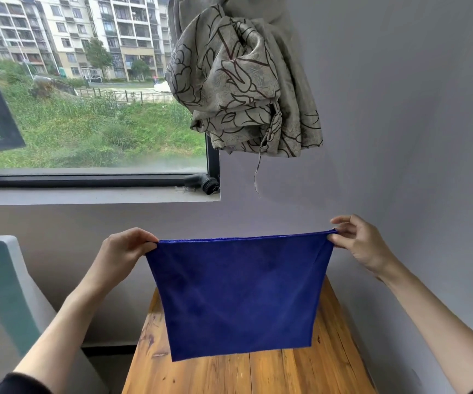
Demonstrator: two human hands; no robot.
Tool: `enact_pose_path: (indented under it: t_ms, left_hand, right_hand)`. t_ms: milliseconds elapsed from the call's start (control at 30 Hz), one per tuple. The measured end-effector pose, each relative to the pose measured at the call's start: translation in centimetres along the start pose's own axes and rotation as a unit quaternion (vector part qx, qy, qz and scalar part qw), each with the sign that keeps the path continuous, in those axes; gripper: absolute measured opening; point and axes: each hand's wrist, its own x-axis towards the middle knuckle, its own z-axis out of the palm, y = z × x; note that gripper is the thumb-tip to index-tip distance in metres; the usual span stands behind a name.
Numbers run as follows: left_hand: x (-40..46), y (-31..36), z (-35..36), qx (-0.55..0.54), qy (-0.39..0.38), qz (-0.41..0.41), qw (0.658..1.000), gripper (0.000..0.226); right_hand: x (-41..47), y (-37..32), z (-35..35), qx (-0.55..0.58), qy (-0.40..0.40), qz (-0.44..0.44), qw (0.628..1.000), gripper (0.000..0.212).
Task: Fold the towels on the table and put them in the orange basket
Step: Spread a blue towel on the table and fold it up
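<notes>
You look out a black-framed window (87, 177) at apartment blocks (73, 32) and a grassy slope (87, 132); a knotted floral curtain (241, 86) hangs beside it, a black brush (205, 184) lies on the sill, and a white-and-teal chair (5, 285) stands below at the left

I'm seeing one deep blue towel (238, 294) hanging flat and stretched wide in the air above the wooden table (272, 373), its top edge taut and level, its bottom edge hanging free.

Towel (238, 294) hangs above table (329, 365); window (87, 95) behind, left.
</notes>
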Motion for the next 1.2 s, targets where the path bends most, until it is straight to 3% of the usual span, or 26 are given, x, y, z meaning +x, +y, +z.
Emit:
enact_pose_path:
  t_ms: [167, 367, 467, 567, 700, 800, 900, 1000, 1200]
  left_hand:
    - [2.1, -0.3, 2.1, 0.022, 0.075, -0.015, 0.997, 0.019]
    - [2.6, -0.3, 3.0, 0.076, 0.116, 0.030, 0.990, 0.021]
    - [-0.8, -1.5, 4.0, 0.075, 0.100, 0.043, 0.991, 0.019]
    - [-6.3, -4.1, 6.0, 0.062, 0.039, -0.012, 0.997, 0.018]
    - [-13.7, -7.9, 8.7, 0.056, -0.128, -0.136, 0.981, 0.015]
    - [-17.8, -10.3, 10.0, 0.097, -0.265, -0.197, 0.939, 0.014]
    - [-20.7, -11.4, 10.9, 0.089, -0.386, -0.246, 0.884, 0.014]
    - [-21.8, -11.9, 11.1, 0.072, -0.401, -0.279, 0.869, 0.012]
    - [-21.3, -12.8, 11.7, 0.051, -0.331, -0.335, 0.881, 0.007]
  right_hand:
    - [2.5, -0.7, 0.9, -0.162, -0.015, -0.018, 0.986, 0.014]
    - [3.0, -0.9, 1.7, -0.116, 0.069, -0.048, 0.990, 0.011]
    - [0.2, 2.1, 2.2, -0.087, 0.072, -0.035, 0.993, 0.015]
    - [-3.6, 6.8, 2.7, -0.097, 0.011, 0.009, 0.995, 0.014]
    - [-8.7, 13.5, 3.6, -0.160, -0.129, 0.115, 0.972, 0.011]
    - [-12.6, 18.0, 4.3, -0.184, -0.232, 0.226, 0.928, 0.009]
    - [-15.7, 21.2, 4.3, -0.164, -0.274, 0.328, 0.889, 0.009]
    - [-17.0, 22.6, 4.1, -0.101, -0.256, 0.401, 0.873, 0.011]
    - [-16.6, 23.0, 5.4, 0.046, -0.203, 0.445, 0.871, 0.009]
